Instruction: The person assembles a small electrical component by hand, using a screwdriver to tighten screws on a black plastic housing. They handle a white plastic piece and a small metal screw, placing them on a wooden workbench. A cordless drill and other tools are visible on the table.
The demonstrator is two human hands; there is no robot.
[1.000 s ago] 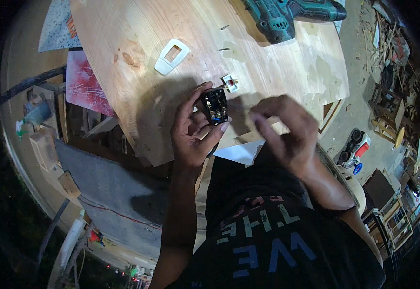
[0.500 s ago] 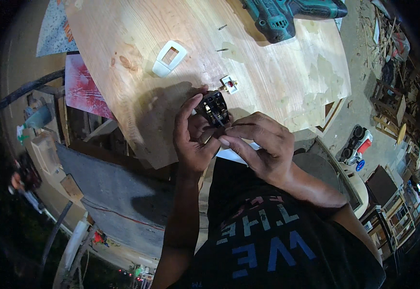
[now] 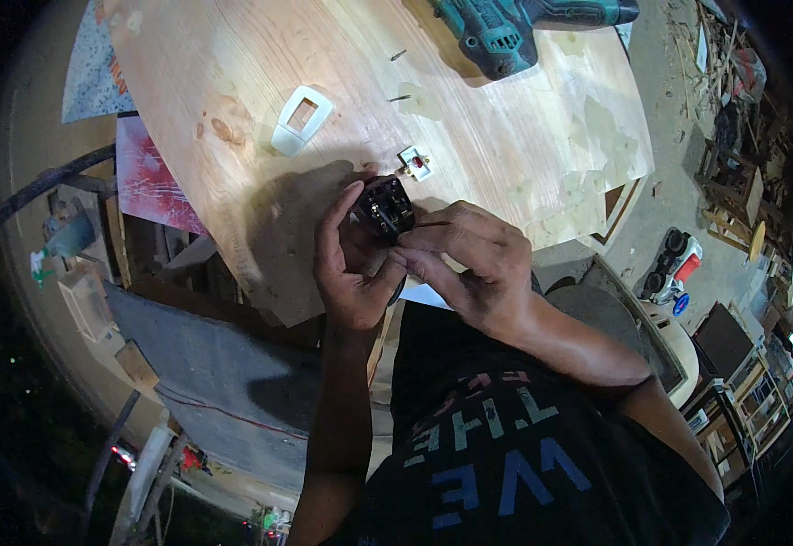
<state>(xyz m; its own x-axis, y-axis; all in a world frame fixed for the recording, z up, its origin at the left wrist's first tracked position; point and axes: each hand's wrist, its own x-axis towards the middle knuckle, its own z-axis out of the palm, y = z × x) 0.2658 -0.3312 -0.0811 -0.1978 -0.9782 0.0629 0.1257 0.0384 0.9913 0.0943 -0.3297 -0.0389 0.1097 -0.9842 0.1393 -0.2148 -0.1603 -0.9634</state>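
Over the near part of the wooden board, my left hand curls around a black electrical fitting body with its open inside and small metal contacts turned up. Close against its lower right edge is my right hand, thumb and fingertips pinched together. What sits in that pinch is too small to make out. Just beyond the fitting lies a small white insert with brass-coloured terminals and a red spot. A white cover frame with a rectangular opening rests farther left.
A teal and black cordless power tool lies at the board's far edge. Two loose screws, one farther and one nearer, lie on the board. A toy vehicle stands on the floor at right.
The whole view has shifted, so the board and its things sit slightly farther left. The black fitting has tilted in my left hand, and my right fingertips stay at its edge.
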